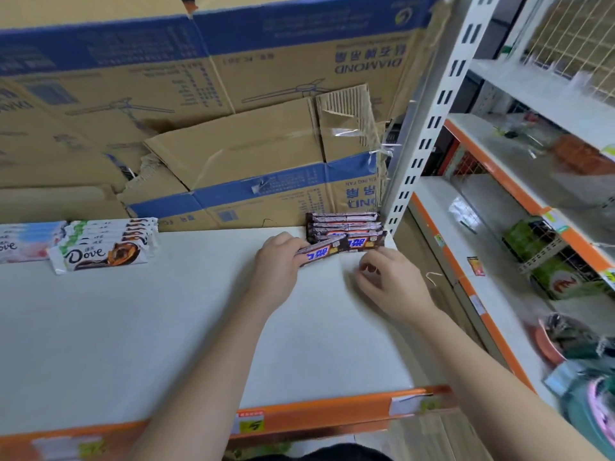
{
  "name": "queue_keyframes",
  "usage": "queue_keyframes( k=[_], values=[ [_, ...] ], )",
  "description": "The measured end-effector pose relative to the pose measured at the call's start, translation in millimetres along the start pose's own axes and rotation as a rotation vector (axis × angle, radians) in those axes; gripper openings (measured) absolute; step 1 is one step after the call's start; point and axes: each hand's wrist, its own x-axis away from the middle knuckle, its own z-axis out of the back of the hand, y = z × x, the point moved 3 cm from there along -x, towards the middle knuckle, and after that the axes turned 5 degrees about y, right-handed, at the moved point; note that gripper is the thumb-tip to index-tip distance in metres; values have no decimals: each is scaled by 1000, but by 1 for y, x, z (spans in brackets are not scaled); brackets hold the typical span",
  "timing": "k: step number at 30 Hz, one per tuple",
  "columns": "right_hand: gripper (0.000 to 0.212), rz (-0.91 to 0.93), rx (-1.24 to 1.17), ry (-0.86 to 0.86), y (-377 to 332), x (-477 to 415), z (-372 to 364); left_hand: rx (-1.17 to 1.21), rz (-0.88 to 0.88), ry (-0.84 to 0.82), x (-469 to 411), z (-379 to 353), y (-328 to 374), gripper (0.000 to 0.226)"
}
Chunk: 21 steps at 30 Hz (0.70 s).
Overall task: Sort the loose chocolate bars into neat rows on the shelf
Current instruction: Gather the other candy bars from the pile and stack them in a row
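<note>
- Left hand grips one end of a brown chocolate bar, its other end tilted up towards the far right corner of the shelf.
- That bar touches the row of brown bars packed into that corner, against the cardboard boxes.
- Right hand hovers just in front of the row, fingers loosely curled, nothing seen in its grasp.
- Over at the far left edge, a neat row of white Dove bars, pale pink ones beside them.
</note>
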Motion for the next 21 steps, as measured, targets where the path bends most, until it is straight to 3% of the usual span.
queue_keyframes(
  k=[5, 14, 21],
  values=[
    [13, 72, -12, -4, -1, 16, -7, 13, -10, 5, -13, -18, 22, 19],
    [11, 59, -34, 12, -1, 16, -7, -185, -91, 69, -25, -40, 35, 21],
    [11, 42, -16, 2, -2, 16, -6, -175, -98, 115, -32, -45, 35, 19]
  ],
)
